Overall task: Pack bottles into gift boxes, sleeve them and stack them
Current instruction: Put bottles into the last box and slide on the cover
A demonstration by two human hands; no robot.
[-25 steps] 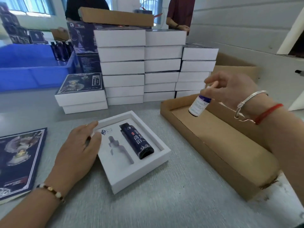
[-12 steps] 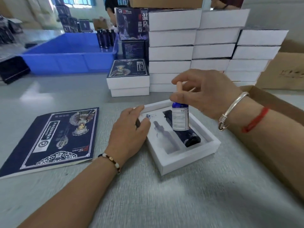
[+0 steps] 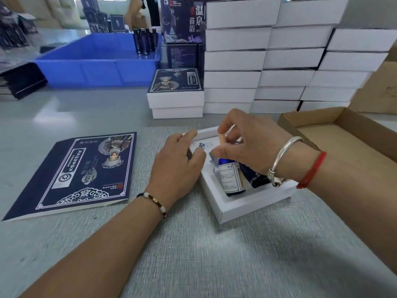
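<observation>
Centrally, an open white card gift box (image 3: 247,206) lies on the grey, finely ribbed surface (image 3: 193,254). Its moulded insert holds a dark printed tube (image 3: 254,179) in the right recess; a small blue glass bottle (image 3: 231,179) with a pale label lies tilted in the left one. The right hand (image 3: 251,145) pinches the bottle's cap, which its fingers hide. The left hand (image 3: 176,166) rests on the box's left rim, fingers relaxed. A flat navy sleeve (image 3: 73,173) lies left. Stacked white boxes (image 3: 279,61) stand behind; a blue plastic bin (image 3: 96,61) holds dark tubes, blurred.
</observation>
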